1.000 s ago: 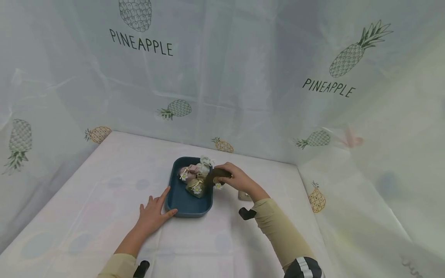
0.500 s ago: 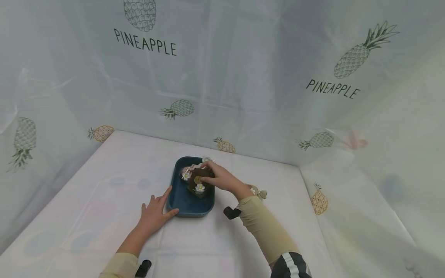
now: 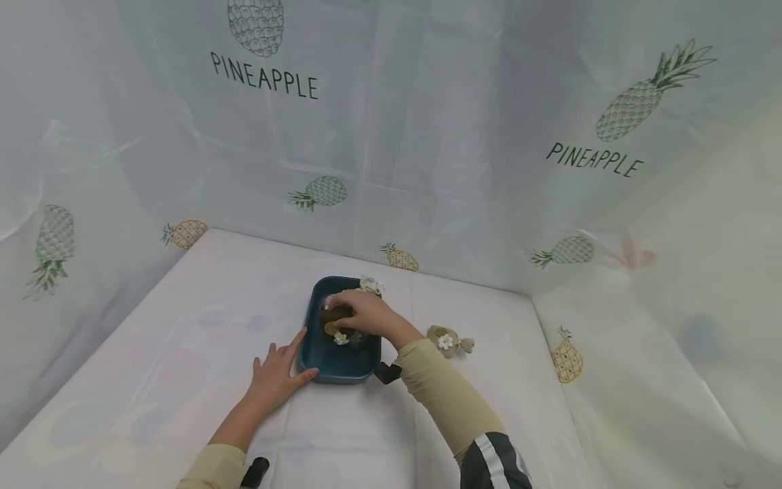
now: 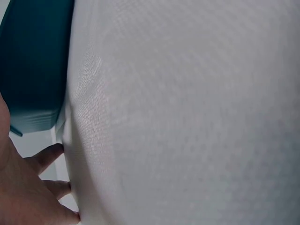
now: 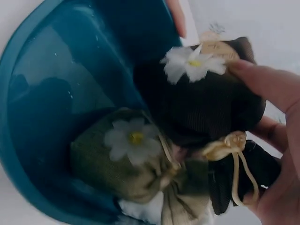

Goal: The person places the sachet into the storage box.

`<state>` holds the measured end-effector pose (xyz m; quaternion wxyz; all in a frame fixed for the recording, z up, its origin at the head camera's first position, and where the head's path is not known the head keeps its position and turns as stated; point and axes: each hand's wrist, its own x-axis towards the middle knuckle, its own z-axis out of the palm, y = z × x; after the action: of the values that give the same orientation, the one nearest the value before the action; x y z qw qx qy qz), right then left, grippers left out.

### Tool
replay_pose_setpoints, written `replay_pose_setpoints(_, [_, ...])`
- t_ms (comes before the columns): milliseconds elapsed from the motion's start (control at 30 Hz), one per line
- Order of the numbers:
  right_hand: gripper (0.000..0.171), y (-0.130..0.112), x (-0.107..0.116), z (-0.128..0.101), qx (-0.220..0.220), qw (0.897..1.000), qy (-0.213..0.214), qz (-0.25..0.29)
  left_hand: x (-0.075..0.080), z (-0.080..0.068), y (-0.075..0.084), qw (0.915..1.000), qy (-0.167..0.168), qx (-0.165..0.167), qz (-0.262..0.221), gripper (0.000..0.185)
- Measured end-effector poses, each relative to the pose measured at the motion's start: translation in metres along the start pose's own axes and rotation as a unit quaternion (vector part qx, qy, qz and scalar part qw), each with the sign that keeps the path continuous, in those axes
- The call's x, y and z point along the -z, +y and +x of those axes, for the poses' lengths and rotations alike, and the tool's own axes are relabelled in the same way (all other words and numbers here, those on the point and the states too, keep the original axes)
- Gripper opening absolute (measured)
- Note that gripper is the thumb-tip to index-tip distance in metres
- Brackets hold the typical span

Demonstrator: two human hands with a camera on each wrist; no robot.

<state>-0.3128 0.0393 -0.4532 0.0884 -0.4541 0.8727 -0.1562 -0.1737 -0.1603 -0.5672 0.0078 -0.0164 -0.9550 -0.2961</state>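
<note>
My right hand (image 3: 369, 316) grips a dark brown drawstring pouch (image 5: 197, 108) above the blue plastic tub (image 3: 342, 375). This pouch bears a white flower and a round tan label, and its cream cord hangs near my palm. Below it in the tub lies an olive-green pouch (image 5: 93, 159) with a white flower. A whitish pouch (image 3: 370, 284) shows at the tub's far right corner. A pink pouch is mostly hidden by my right hand. My left hand (image 3: 273, 377), fingers spread, touches the tub's left side.
To the right of the tub a beige pouch (image 3: 442, 339) with a white flower lies on the white tablecloth (image 3: 489, 401). A pineapple-printed curtain (image 3: 427, 136) stands behind the table and along its right side.
My right hand has carried the brown pouch leftward from the tub's right edge to over its inside. The beige pouch has come into full view. My left hand stays at the tub.
</note>
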Motion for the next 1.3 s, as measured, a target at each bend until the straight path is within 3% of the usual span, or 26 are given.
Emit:
replay_pose_setpoints(367, [0.031, -0.007, -0.015, 0.016, -0.047, 0.994, 0.019, -0.096, -0.001, 0.0, 0.0, 1.0, -0.003, 0.004, 0.006, 0.091])
replay_pose_setpoints(633, [0.033, -0.01, -0.023, 0.025, -0.047, 0.988, -0.015, -0.147, 0.0, -0.001, 0.001, 1.0, 0.001, 0.004, 0.002, 0.09])
replay_pose_setpoints(933, [0.049, -0.004, -0.029, 0.021, -0.023, 0.992, -0.021, -0.119, 0.0, 0.0, 0.0, 1.0, -0.002, 0.007, 0.003, 0.09])
replay_pose_setpoints(1100, [0.038, -0.002, -0.03, 0.019, 0.001, 0.995, -0.011, -0.098, 0.0, -0.001, 0.0, 1.0, -0.003, 0.006, 0.005, 0.09])
replay_pose_setpoints(1300, [0.027, -0.006, -0.029, 0.019, -0.034, 0.994, -0.01, -0.104, 0.0, 0.0, 0.001, 1.0, -0.002, 0.005, 0.001, 0.09])
